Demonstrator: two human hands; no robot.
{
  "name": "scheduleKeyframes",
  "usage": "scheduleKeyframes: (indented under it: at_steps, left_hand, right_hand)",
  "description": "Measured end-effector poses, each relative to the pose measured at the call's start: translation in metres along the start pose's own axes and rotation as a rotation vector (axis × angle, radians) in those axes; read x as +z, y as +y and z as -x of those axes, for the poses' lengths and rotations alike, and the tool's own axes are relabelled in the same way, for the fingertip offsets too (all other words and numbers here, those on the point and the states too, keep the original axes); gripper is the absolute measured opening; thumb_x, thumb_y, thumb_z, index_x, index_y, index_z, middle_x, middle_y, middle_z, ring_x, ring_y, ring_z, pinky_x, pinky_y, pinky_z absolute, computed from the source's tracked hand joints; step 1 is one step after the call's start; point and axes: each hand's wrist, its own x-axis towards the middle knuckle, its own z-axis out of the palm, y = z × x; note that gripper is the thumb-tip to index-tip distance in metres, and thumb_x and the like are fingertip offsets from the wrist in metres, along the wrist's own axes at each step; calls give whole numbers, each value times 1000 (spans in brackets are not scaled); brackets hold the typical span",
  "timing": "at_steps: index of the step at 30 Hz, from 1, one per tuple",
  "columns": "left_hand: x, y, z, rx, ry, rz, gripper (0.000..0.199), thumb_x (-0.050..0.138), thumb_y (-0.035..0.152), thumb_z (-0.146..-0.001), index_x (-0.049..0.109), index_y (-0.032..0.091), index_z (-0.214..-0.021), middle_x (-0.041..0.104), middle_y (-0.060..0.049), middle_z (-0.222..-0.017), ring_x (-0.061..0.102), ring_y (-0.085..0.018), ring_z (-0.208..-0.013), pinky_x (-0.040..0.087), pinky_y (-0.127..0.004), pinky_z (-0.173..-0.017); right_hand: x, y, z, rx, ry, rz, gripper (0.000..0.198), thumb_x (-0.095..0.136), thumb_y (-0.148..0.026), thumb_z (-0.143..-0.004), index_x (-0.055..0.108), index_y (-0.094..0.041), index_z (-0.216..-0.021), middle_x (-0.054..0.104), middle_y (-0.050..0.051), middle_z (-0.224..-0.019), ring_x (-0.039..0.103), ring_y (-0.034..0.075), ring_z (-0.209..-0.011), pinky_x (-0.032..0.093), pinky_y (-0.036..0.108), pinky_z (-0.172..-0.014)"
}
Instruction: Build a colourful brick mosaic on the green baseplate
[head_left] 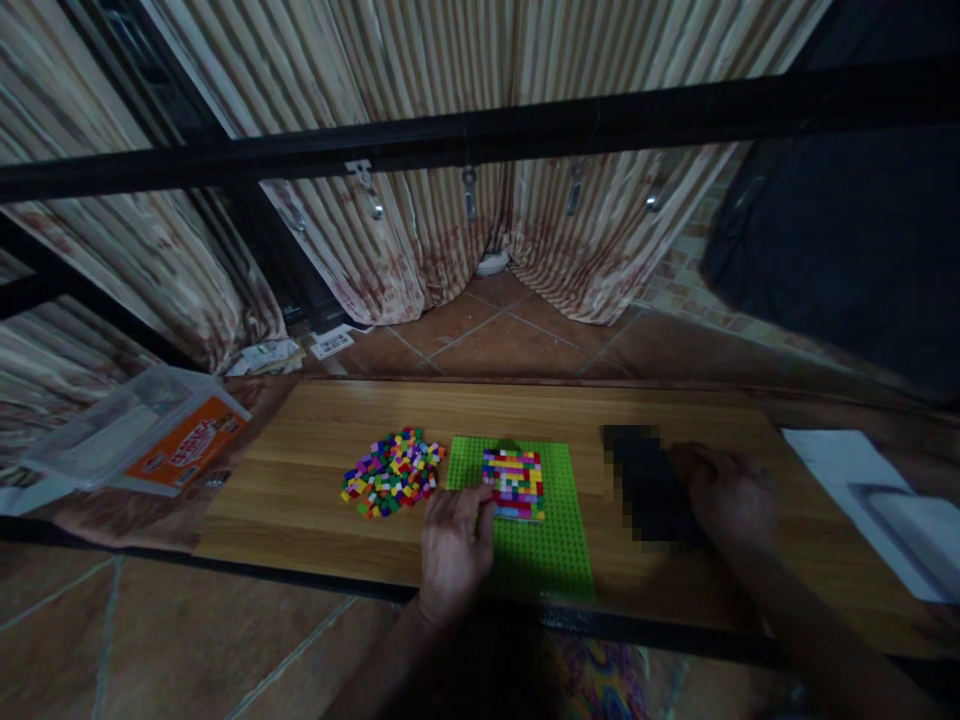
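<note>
A square bright-green studded plastic baseplate (536,545) is seen lying flat on a long light-brown wooden tabletop (315,440), just below the centre of the frame. On its upper middle part a rectangular block of small bricks (514,483) has been built up in rows of yellow, red, pink, white and green, several layers thick; the rest of the plate's studs are left bare. The left hand (454,550) is laid at the plate's left edge, at the lower centre of the frame, with its fingertips (480,500) brought against the lower left corner of the brick block; whether a brick is pinched between them cannot be told. Just left of the plate, a loose heap of small multicoloured plastic bricks (391,473) is spread on the wood.

To the right of the plate, the right hand (731,495) is rested, fingers curled, on the right side of a dark flat object (649,485), which is blurred out; the grip on it cannot be made out. At the left edge of the frame a clear plastic box with an orange label (142,435) is seen, and at the right edge a white sheet (847,465).
</note>
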Motion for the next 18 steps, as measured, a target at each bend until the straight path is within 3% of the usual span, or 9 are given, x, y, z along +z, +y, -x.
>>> scheduleKeyframes:
  at_steps: [4, 10, 18]
  left_hand:
    - [-1, 0, 6, 36, -19, -14, 20, 51, 14, -90, 64, 20, -104, 71, -3, -90, 61, -18, -81, 47, -33, -77]
    - [2, -2, 12, 97, -64, -64, 32, 46, 12, -91, 62, 22, -117, 68, -6, -110, 61, -20, -96, 49, -36, -86]
    - [2, 1, 13, 133, -97, -130, 34, 45, 11, -90, 62, 20, -118, 67, -9, -110, 60, -21, -96, 52, -37, -85]
  right_hand:
    - [1, 1, 0, -12, 13, 31, 37, 37, -24, -86, 69, -10, -101, 67, 16, -95, 56, 26, -90, 41, 37, -80]
    - [3, 4, 1, -47, 46, 78, 38, 36, -26, -88, 69, -11, -99, 67, 15, -91, 57, 25, -85, 40, 36, -78]
    - [10, 14, 3, -38, 48, 60, 39, 36, -30, -85, 68, -12, -98, 66, 17, -90, 55, 29, -87, 39, 39, -78]
